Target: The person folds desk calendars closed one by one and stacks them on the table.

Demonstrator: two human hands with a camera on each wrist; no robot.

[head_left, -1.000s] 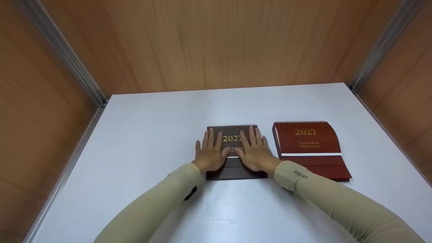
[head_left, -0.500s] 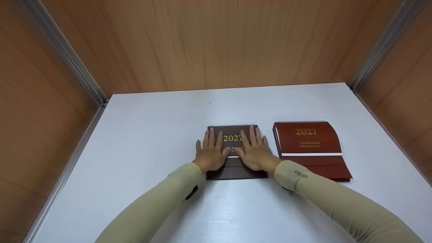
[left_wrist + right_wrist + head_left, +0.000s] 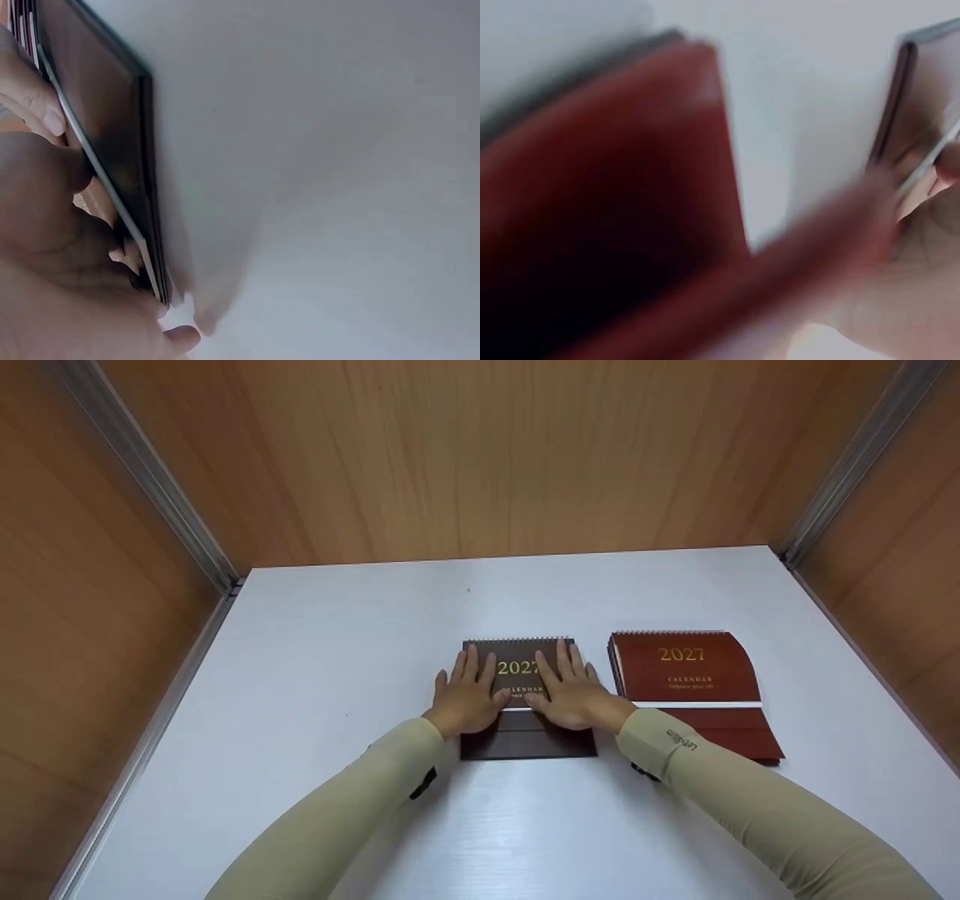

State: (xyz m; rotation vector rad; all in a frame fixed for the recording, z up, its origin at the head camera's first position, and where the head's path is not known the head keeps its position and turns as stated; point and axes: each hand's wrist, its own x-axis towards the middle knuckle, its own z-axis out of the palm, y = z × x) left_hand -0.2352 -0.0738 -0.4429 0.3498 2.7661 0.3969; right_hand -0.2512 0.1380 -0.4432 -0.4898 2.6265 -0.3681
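Observation:
A dark brown 2027 desk calendar (image 3: 529, 744) lies flat on the white table, its wire-bound edge pointing away from me. My left hand (image 3: 463, 703) rests on its left side with fingers straight and spread. On the right side, my right hand (image 3: 571, 701) lies the same way, its thumb near the left thumb. Between them the gold lettering shows. The left wrist view has the left hand (image 3: 52, 277) at the side of the brown calendar (image 3: 105, 112). In the right wrist view, the right hand (image 3: 930, 262) is partly hidden by a blurred red calendar (image 3: 630, 195).
To the right of the brown calendar sits the red 2027 calendar (image 3: 697, 667), its cover bowed up and its lower part beneath my right sleeve (image 3: 720, 780). White tabletop (image 3: 337, 645) extends around both. Wood-grain panels (image 3: 480, 457) wall the back and sides.
Both hands stay on the brown calendar. The right wrist and sleeve have shifted slightly right, and a little more of the lettering shows between the thumbs.

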